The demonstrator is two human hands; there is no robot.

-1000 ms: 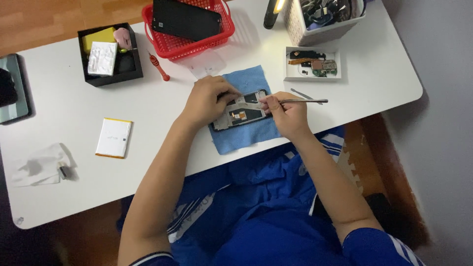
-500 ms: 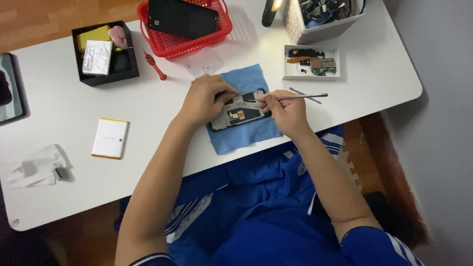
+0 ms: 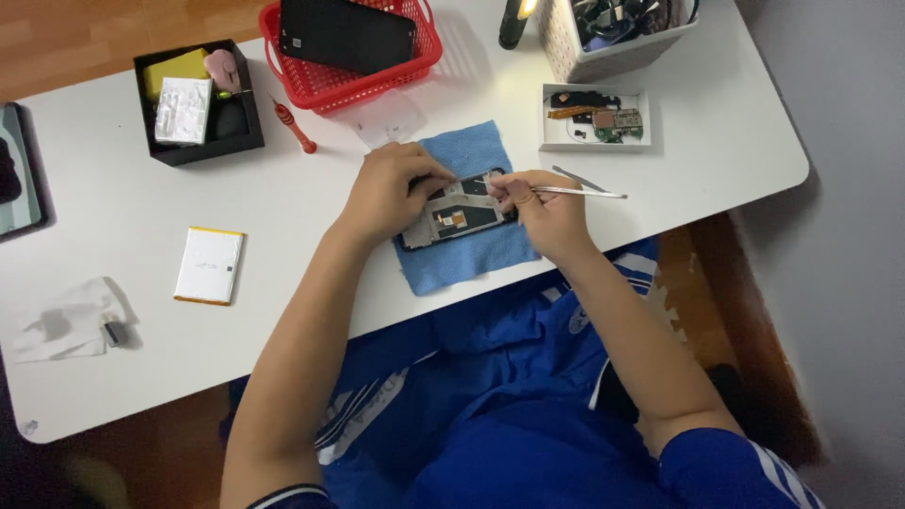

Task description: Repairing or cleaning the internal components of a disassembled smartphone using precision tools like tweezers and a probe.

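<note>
- Blue cloth (image 3: 467, 254) lies at the near edge of the white table (image 3: 311, 203), and on it sits the opened phone (image 3: 457, 214), back cover off, its insides showing.
- The left hand (image 3: 388, 193) is on the phone's left end, fingers curled over the top edge and pinning it to the cloth.
- The right hand (image 3: 547, 215) sits at the phone's right end, fingers pinched shut on metal tweezers (image 3: 575, 191); the long end sticks out to the right, the working end points in at the phone's top right corner.
- The exact spot where the tweezer tips meet the phone is hidden behind the fingers.
- Just behind the cloth, a small white tray (image 3: 550, 121) holds a green circuit board (image 3: 617, 123) and some dark loose parts.
- A red basket (image 3: 273, 47) stands further back with a dark flat panel (image 3: 347, 34) lying across it.
- A red screwdriver (image 3: 293, 126) lies between the basket and a black box (image 3: 236, 141) of odds and ends.
- Far left of the hands, well apart from them, a white battery (image 3: 209, 265) with a yellow edge lies flat.
- A crumpled clear bag (image 3: 61, 322) rests near the left corner.
- A white bin (image 3: 566, 47) of cables stands at the back right, with a lit torch (image 3: 515, 19) beside it.
</note>
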